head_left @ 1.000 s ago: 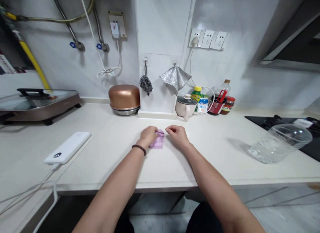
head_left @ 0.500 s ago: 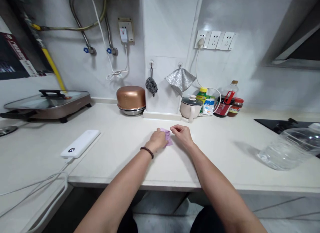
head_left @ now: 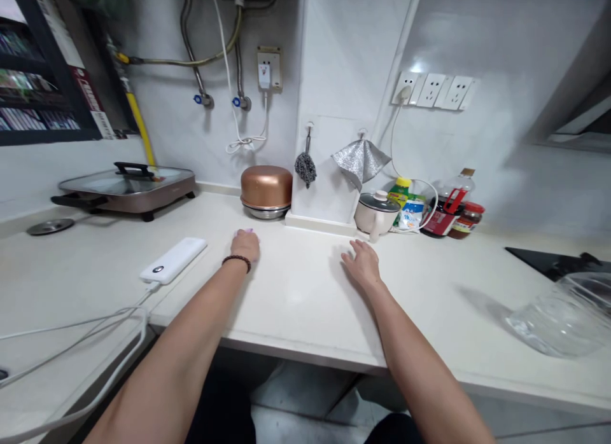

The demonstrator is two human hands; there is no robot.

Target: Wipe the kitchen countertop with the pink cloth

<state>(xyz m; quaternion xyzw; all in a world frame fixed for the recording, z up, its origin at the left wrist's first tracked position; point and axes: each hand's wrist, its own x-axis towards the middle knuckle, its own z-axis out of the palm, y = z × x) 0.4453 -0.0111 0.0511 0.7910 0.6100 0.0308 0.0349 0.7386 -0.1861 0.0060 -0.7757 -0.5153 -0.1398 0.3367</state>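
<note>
My left hand is closed over a small crumpled purple cloth on the white countertop. Only slivers of the cloth show past the fingers, and a dark beaded bracelet circles the wrist. To the right, my right hand hovers at or just over the counter with its fingers apart and nothing in it. The cream pot with a glass lid stands just beyond it. A white power bank lies left of my left hand.
A copper-coloured pot stands at the wall, and an electric griddle sits at the back left. Several sauce jars line the back right. A large clear plastic bottle is at the right. White cables cross the left corner.
My left hand has moved left across the counter with the purple cloth, away from my right hand. My right hand's fingers have spread from a pinch. The view has turned slightly left.
</note>
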